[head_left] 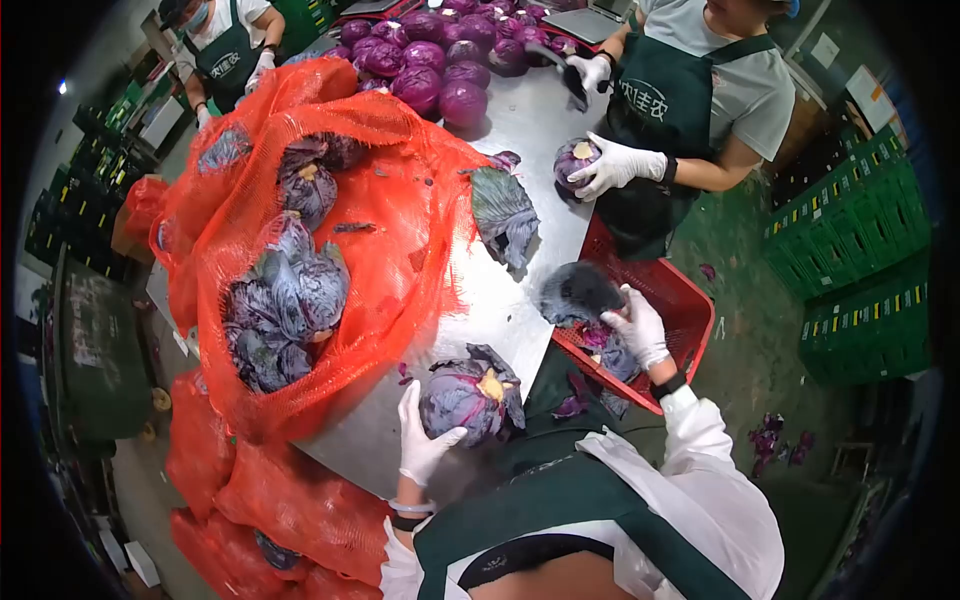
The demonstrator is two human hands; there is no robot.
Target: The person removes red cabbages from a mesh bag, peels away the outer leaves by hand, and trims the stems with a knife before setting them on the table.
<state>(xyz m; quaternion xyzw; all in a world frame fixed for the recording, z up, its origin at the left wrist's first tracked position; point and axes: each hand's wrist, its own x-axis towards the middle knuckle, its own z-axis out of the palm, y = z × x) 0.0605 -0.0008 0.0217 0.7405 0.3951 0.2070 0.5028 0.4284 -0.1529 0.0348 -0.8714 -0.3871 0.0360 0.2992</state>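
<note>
The left hand (422, 440), gloved, grasps a red cabbage (472, 398) resting at the near edge of the steel table (500, 310). The right hand (640, 326), gloved, grips a dark outer leaf (578, 292) above the red crate (690, 300) beside the table. Further along, an orange mesh sack (390, 200) holds untrimmed cabbages. Beyond it, a co-worker's hand (612, 165) rests on a trimmed cabbage (572, 158).

Orange net sack (400, 230) w/ untrimmed red cabbages (285, 300) is lying across left of steel table (490, 300). Trimmed cabbages (430, 60) are sitting heaped at far end. Co-worker in green apron (690, 100) is standing far right, gloved hand (615, 165) resting on a cabbage (575, 158). Green crates (850, 240) are sitting at right; more orange sacks (290, 510) near left, on floor.
</note>
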